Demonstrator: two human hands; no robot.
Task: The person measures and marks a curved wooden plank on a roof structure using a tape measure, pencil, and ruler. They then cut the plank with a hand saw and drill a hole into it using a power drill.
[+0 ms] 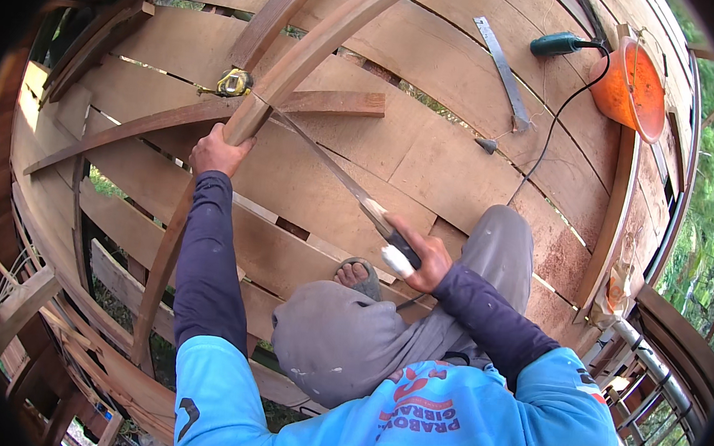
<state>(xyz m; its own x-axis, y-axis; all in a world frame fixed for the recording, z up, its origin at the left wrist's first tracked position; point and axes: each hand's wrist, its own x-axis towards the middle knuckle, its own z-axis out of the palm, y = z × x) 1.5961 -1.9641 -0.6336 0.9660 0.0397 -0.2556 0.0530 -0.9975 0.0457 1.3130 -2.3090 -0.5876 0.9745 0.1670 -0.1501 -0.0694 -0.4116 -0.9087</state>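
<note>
My left hand (220, 152) is wrapped around the near end of a long wooden beam (303, 55), which slants away toward the far edge. In my right hand (428, 254) is the handle of a handsaw (336, 169). Its thin blade reaches up and left, and the tip part lies across the beam just beyond my left hand. Beneath the beam rests a curved wooden piece (333, 102) lying crosswise. A yellow and black tape measure (235, 83) sits just left of the beam, near the blade's tip.
Gapped planks (362, 160) form the floor. To the far right are a metal carpenter's square (503, 75), a green corded power tool (555, 44) and an orange bucket (632, 89). A small dark cone-shaped object (486, 145) lies by the square. Another beam (277, 15) is beside mine.
</note>
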